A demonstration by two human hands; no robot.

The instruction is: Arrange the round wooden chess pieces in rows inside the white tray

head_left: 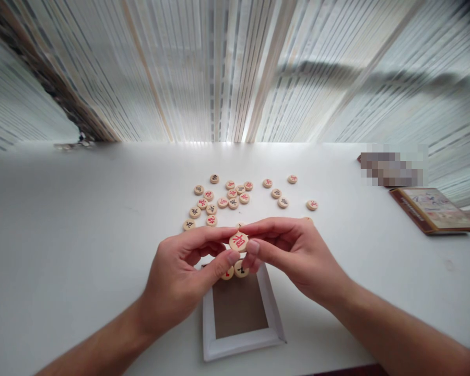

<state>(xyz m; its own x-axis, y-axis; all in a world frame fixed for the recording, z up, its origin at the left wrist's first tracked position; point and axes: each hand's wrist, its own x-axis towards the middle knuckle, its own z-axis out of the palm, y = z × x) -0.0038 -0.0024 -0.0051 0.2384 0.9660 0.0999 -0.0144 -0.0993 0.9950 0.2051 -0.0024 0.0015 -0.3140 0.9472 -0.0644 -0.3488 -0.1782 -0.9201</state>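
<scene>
Between the fingertips of my left hand (191,266) and my right hand (293,256) is a round wooden Chinese chess piece (238,241) with a red character facing me. Both hands pinch it from the sides, above the far end of a shallow white box (243,339) with a brown inside. Two more pieces lie at that end of the box, one with a red mark (227,273) and one with a black mark (241,269). My fingers partly hide them and the box's far edge.
Several red- and black-marked chess pieces (233,203) are scattered on the white table (102,209) beyond my hands. A brown-edged picture box or book (434,210) lies at the right, with a pixelated item (391,169) behind it. Striped curtains (227,68) hang at the table's back edge.
</scene>
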